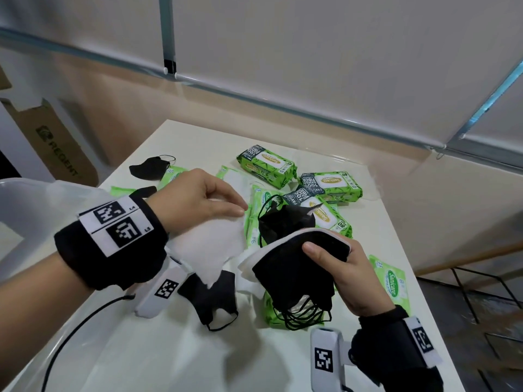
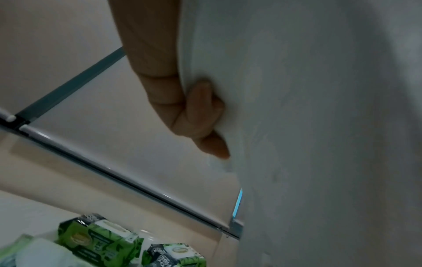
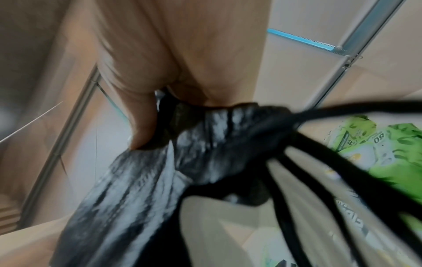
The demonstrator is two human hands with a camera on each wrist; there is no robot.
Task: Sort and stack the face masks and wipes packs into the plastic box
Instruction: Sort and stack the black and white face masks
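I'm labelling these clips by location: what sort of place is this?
Probably an indoor storeroom or recording corner, not a home kitchen: a plain white table set against bare partition walls, a cardboard carton propped beside it, and a railing at the right.

White worktop carried a scatter of stuff: dark-green 80-ct wipes packs at far side, light-green 15-ct packs near right edge & under the pile, loose black masks at far left & another black mask nearer centre.
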